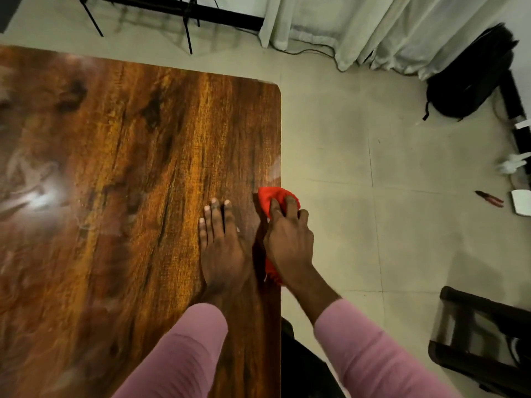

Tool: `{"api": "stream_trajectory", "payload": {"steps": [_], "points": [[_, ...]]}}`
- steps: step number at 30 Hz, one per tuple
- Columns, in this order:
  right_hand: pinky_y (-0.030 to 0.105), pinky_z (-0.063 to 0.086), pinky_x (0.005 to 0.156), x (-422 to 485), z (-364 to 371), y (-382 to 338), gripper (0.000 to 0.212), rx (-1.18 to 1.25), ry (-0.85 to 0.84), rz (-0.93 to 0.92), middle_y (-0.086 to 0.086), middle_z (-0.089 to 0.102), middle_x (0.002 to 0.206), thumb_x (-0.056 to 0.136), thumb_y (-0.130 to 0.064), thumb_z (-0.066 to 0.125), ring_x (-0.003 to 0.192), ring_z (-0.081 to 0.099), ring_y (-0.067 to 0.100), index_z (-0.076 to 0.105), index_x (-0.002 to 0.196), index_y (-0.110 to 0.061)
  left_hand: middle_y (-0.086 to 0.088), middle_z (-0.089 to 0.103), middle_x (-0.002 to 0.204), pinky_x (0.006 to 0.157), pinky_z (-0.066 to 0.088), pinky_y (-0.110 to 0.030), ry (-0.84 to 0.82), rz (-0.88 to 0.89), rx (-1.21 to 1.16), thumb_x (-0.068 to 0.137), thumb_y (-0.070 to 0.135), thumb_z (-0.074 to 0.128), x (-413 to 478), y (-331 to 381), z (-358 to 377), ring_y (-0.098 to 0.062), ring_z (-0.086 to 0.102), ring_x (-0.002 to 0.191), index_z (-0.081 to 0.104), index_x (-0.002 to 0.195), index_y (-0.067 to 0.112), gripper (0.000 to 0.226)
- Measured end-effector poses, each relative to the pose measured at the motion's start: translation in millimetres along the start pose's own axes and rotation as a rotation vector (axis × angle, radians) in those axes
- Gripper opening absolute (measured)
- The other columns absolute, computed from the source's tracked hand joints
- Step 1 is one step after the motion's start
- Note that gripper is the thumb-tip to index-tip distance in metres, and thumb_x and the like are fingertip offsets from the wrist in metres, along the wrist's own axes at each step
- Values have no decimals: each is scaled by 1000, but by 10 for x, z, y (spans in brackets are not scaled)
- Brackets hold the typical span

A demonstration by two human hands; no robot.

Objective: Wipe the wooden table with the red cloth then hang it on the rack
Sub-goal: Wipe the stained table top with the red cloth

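The wooden table (120,173) fills the left half of the head view, glossy with smeared streaks on its left side. A red cloth (268,198) lies bunched at the table's right edge, partly hanging past it. My right hand (288,239) presses down on the cloth, fingers curled over it; most of the cloth is hidden under the palm. My left hand (222,245) lies flat on the bare wood just left of the cloth, fingers spread, holding nothing. No rack can be told for sure in view.
Tiled floor lies right of the table. A black backpack (471,79) leans near white curtains (388,27). Red-handled pliers (490,198) and white items lie on the floor at right. A dark stool (482,337) stands lower right. Black metal stand legs (186,21) are beyond the table.
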State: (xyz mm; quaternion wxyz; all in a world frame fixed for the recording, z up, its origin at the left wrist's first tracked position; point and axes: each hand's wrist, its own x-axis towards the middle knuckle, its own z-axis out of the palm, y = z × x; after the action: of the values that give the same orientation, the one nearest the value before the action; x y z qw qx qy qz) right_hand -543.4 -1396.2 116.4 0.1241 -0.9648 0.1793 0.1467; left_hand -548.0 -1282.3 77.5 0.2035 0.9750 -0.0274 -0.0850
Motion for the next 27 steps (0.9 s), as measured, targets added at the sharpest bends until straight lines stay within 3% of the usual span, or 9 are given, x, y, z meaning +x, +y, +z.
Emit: {"api": "stream_trajectory", "payload": {"steps": [2,5,9,14,18,22,27], "points": [[45,47,90,418,-72,-28,57,2,68,-21,11,25,151,93,-23,49,127,34,37,31,147,-20,-15,15,162,122,5,-43,47,-19,7,97,32,11,149,15,3,-29,7,151,18,154,9,63],[45,47,85,1121,-231,-63,52,34,162,-59,12,34,144,90,-20,48,120,38,38,40,141,-20,-15,12,162,122,1,-42,55,9,30,94,36,4,531,74,-76,-29,4,151,16,155,8,68],[46,47,87,1766,-429,-113,47,62,173,-71,12,37,142,92,-23,45,119,41,38,43,139,-22,-13,5,164,123,-1,-42,69,21,60,98,31,13,1076,164,-145,-26,-3,151,8,156,11,62],[42,49,86,1103,-255,66,55,100,102,-151,6,22,153,92,-32,46,122,38,33,32,146,-27,-13,6,164,122,-4,-38,58,-10,49,104,26,23,1415,226,-72,-27,-1,151,9,156,11,56],[41,46,93,574,-131,135,61,145,-18,-119,5,21,156,91,-49,30,129,37,30,29,148,-31,-14,7,163,120,-6,-38,35,22,162,103,31,19,1387,204,49,-28,2,151,5,155,11,57],[40,46,93,1241,-309,52,55,118,35,-104,2,21,155,95,-32,44,129,34,30,30,148,-30,-14,4,163,119,-8,-38,35,31,194,103,31,21,1398,171,99,-27,0,151,-6,151,13,57],[42,50,81,2435,-622,-166,44,81,211,-102,11,42,134,87,-19,50,113,46,35,50,131,-21,-14,14,162,122,1,-40,49,27,198,99,34,11,1388,208,108,-28,8,151,6,154,12,59]]}}
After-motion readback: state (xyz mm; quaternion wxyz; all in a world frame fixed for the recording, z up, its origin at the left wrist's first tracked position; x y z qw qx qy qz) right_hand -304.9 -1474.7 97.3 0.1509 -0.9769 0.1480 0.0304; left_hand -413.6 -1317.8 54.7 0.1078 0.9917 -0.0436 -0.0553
